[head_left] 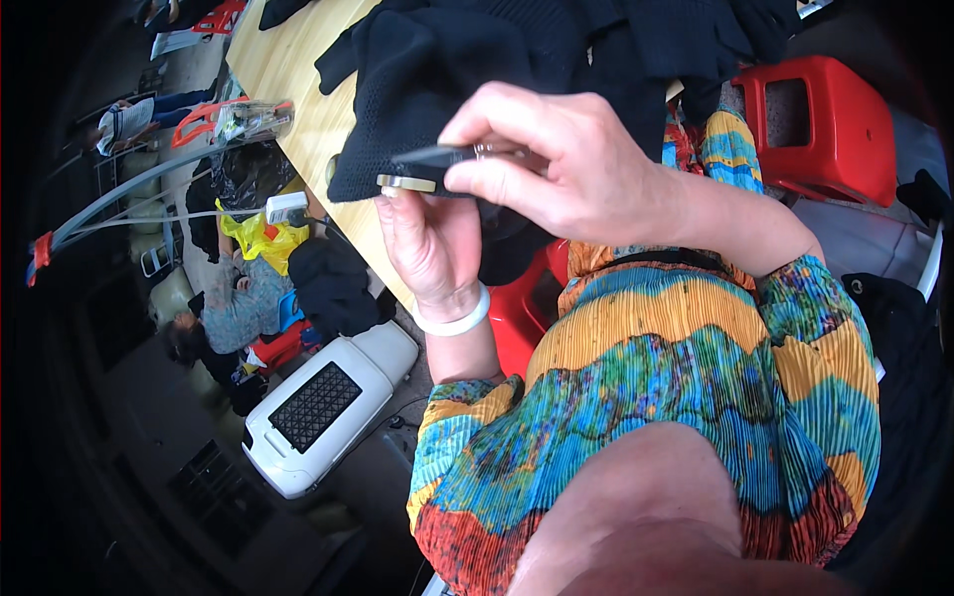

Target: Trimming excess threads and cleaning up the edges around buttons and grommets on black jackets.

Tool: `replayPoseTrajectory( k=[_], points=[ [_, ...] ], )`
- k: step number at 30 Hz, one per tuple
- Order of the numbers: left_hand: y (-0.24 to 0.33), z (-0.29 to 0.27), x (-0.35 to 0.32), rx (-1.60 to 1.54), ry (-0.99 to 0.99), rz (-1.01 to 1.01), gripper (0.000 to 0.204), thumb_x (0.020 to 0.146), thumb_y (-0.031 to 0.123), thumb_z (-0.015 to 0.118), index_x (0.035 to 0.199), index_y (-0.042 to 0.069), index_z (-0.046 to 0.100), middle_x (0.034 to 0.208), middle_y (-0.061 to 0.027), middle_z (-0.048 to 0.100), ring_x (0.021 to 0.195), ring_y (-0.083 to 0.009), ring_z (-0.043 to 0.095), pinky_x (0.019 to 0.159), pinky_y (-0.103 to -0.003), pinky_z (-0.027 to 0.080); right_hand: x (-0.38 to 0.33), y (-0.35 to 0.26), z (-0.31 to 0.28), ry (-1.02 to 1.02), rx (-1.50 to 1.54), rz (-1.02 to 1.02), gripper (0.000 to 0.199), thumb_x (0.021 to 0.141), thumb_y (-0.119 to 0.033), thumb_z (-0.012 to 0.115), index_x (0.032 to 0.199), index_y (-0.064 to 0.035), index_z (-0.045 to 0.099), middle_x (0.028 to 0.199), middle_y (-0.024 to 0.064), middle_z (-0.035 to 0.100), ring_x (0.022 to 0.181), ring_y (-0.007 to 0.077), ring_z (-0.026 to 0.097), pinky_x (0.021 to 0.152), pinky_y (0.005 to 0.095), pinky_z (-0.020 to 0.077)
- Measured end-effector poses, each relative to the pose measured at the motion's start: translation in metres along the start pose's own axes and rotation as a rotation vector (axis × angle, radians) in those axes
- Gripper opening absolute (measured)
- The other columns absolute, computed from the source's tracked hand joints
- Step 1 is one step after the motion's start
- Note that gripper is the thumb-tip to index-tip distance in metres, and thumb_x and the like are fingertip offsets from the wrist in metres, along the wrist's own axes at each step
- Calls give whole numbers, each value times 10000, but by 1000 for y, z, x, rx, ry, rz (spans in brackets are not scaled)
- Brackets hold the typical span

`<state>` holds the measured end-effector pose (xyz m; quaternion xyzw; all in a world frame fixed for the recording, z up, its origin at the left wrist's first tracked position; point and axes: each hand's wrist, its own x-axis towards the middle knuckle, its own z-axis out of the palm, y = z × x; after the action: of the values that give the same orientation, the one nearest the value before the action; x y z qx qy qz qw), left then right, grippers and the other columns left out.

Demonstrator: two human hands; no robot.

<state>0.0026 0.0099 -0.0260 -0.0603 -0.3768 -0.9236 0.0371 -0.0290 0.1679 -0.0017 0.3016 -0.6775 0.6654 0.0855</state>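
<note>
My right hand (586, 164) is closed around dark thread snips (437, 157), whose pointed blade reaches left past my thumb. Just below the blade, a small flat disc (407, 183) with a pale gold edge sits at the fingertips of my left hand (437, 243). The left fingers are pinched together, and a white bangle circles that wrist. A black knitted garment (397, 99) lies on the wooden table (308, 124) behind both hands. Its lower edge comes down to the disc, but whether they are joined cannot be seen.
More black garments (646, 40) are heaped across the far table. Red plastic stools (850, 129) stand at the right and under the table edge. A white machine with a dark grille (318, 407) stands at lower left. Another person (243, 303) sits beyond it, near a yellow bag (263, 238).
</note>
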Motion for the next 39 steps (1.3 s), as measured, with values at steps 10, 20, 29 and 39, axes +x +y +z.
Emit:
replayPoseTrajectory(
  k=[10,20,29,39],
  points=[
    [21,6,12,-299,101,-298,421,918,267,366,1285,62,333,1328,-113,344,1227,-257,325,1032,-441,216,27,16,-15,159,280,55,231,787,-146,619,922,17,527,751,42,570,700,78,554,625,220,467],
    [33,2,65,58,185,-446,341,920,287,377,1117,26,473,1037,-111,561,988,-203,538,871,-348,436,52,43,13,-114,293,198,349,769,-78,606,1069,14,455,780,21,531,750,60,504,725,209,422],
    [34,-6,20,872,-34,-143,283,785,-37,553,1064,4,526,919,-41,560,805,-88,534,747,-201,430,83,43,8,124,449,-79,238,728,-50,597,947,8,524,845,106,550,720,156,530,662,259,442],
    [17,20,27,140,-76,-483,411,805,59,488,1190,-2,358,1003,-152,541,892,-253,572,815,-382,462,88,69,5,-133,-12,146,351,742,-154,651,1012,25,516,697,32,558,650,77,526,605,212,428]
  ],
)
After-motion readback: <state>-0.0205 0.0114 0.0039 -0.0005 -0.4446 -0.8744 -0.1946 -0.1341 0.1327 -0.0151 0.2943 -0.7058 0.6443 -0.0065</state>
